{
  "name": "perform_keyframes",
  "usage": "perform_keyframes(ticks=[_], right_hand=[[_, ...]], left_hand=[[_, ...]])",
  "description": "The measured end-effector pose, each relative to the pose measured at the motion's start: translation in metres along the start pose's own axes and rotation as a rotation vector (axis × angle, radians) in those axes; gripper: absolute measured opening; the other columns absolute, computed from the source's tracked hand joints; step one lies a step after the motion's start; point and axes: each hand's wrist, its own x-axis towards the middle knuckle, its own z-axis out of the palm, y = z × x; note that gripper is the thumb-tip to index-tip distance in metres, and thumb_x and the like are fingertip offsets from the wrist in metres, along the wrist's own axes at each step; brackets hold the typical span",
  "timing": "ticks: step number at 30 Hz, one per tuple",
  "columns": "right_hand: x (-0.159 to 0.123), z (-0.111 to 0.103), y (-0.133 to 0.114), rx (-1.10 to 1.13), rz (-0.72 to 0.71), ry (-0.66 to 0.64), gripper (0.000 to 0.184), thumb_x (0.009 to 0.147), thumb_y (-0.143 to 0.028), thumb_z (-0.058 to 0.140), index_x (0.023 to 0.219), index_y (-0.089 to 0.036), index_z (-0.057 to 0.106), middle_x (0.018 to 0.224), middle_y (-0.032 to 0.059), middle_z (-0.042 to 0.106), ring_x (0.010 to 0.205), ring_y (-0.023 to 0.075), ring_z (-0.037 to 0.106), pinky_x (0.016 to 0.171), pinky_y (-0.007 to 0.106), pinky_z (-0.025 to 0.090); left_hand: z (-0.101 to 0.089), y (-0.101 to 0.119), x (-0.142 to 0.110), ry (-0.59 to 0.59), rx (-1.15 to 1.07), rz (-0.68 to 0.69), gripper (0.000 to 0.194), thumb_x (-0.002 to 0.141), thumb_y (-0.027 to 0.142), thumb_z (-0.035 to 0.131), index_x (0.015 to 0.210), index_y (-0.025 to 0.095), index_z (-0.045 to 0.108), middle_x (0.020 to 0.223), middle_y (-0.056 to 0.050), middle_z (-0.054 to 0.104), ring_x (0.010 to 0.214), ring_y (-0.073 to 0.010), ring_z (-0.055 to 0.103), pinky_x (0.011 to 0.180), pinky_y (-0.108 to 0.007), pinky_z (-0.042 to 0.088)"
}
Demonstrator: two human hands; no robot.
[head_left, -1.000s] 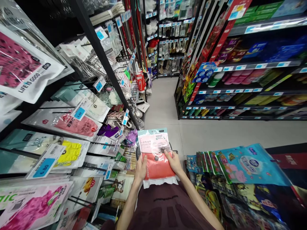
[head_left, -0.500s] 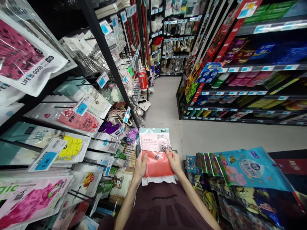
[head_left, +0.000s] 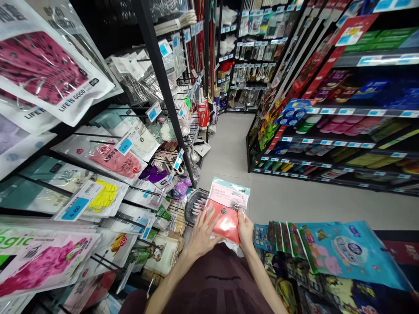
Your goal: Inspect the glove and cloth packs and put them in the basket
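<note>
A flat packet of disposable tablecloth (head_left: 226,192), with a pale pink upper part and a coral-red lower part, is held in front of my body, tilted to the right. My right hand (head_left: 246,229) grips its right edge, thumb on the front face. My left hand (head_left: 202,235) lies across the lower left of the packet, fingers spread over its front. Behind the packet on the left, a dark basket (head_left: 190,208) is partly visible, with items in it too small to name.
Hanging packets of gloves (head_left: 108,192) and price tags crowd the rack on my left. A black rack post (head_left: 166,96) slants beside the aisle floor (head_left: 225,144). Shelves of bottles (head_left: 343,124) stand at right. Blue hanging bags (head_left: 350,253) project near my right arm.
The packet has tilted and shifted to the right. My left hand has moved from the packet's left edge onto its front, fingers now spread. More of the basket shows.
</note>
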Motion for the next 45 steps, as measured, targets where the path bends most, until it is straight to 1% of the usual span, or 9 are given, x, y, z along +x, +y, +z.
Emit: perform_keyframes(ticks=[11,15,19,22,27,31,36,42,45], right_hand=[[0.002,-0.003,0.005,0.184,0.186,-0.004,0.047,0.068,-0.059,0.073,0.086,-0.016,0.065,0.073,0.0037,0.073,0.059,0.0205,0.066,0.053,0.03,0.054],[0.001,0.0,0.001,0.175,0.204,-0.042,0.048,0.066,-0.056,0.075,0.089,-0.016,0.065,0.075,0.0039,0.074,0.063,0.0218,0.068,0.054,0.03,0.055],[-0.001,0.005,-0.006,0.107,0.188,-0.114,0.047,0.064,-0.053,0.078,0.09,-0.015,0.066,0.072,0.0039,0.073,0.063,0.0221,0.068,0.055,0.03,0.055],[-0.004,0.009,-0.012,0.11,0.143,-0.3,0.046,0.07,-0.051,0.075,0.099,-0.016,0.065,0.081,0.0054,0.073,0.07,0.0212,0.069,0.057,0.027,0.054],[-0.009,0.012,-0.009,-0.08,0.235,-0.77,0.048,0.081,-0.057,0.062,0.104,-0.016,0.063,0.087,0.009,0.073,0.063,0.019,0.07,0.047,0.022,0.048],[-0.015,0.014,0.013,-0.289,0.403,-1.052,0.062,0.08,-0.066,0.056,0.11,-0.012,0.06,0.083,0.0127,0.073,0.056,0.0213,0.07,0.04,0.021,0.046],[-0.01,0.026,0.018,0.043,0.209,-0.598,0.078,0.075,-0.06,0.067,0.136,-0.021,0.038,0.11,0.0135,0.069,0.081,0.0251,0.072,0.059,0.032,0.058],[0.011,0.023,-0.007,0.255,-0.061,-0.12,0.071,0.071,-0.049,0.075,0.13,-0.022,0.046,0.111,0.0086,0.07,0.093,0.0233,0.068,0.076,0.032,0.058],[0.014,0.012,-0.007,0.216,-0.101,0.014,0.072,0.07,-0.049,0.075,0.13,-0.023,0.044,0.108,0.008,0.071,0.093,0.0233,0.068,0.077,0.033,0.058]], left_hand=[[-0.003,0.009,0.005,-0.142,0.016,0.142,0.103,0.067,0.042,0.08,0.15,0.026,0.021,0.158,-0.011,0.018,0.147,-0.0323,0.004,0.117,-0.06,0.009],[0.007,0.01,0.004,-0.154,0.065,0.025,0.094,0.073,0.002,0.06,0.151,0.031,0.016,0.159,-0.005,0.015,0.147,-0.0297,0.003,0.117,-0.058,0.008],[0.016,-0.002,0.002,-0.155,-0.079,-0.052,0.092,0.069,-0.005,0.046,0.151,0.03,0.021,0.157,-0.004,0.026,0.145,-0.0257,0.019,0.116,-0.049,0.024],[0.019,-0.015,-0.001,-0.031,-0.306,-0.133,0.08,0.073,0.003,0.049,0.148,0.026,0.032,0.15,-0.006,0.039,0.137,-0.024,0.038,0.111,-0.039,0.035],[0.016,-0.033,-0.008,0.314,-0.792,-0.618,0.042,0.081,0.032,0.062,0.119,0.013,0.065,0.103,-0.013,0.073,0.095,-0.0283,0.068,0.086,-0.037,0.053],[0.008,-0.036,-0.011,0.613,-1.284,-0.798,0.058,0.072,0.044,0.075,0.118,0.01,0.063,0.114,-0.017,0.069,0.102,-0.0294,0.066,0.088,-0.038,0.053],[0.005,-0.028,-0.014,0.712,-1.571,-0.807,0.068,0.069,0.037,0.081,0.13,0.019,0.054,0.126,-0.014,0.063,0.113,-0.0267,0.062,0.101,-0.04,0.046],[0.016,-0.014,-0.022,0.226,-1.41,-0.679,0.059,0.058,0.037,0.087,0.109,0.013,0.068,0.116,-0.015,0.069,0.11,-0.0327,0.062,0.104,-0.047,0.043],[0.024,-0.006,-0.021,0.178,-1.335,-0.598,0.066,0.06,0.045,0.084,0.115,0.013,0.066,0.119,-0.015,0.067,0.114,-0.0328,0.06,0.103,-0.047,0.044]])
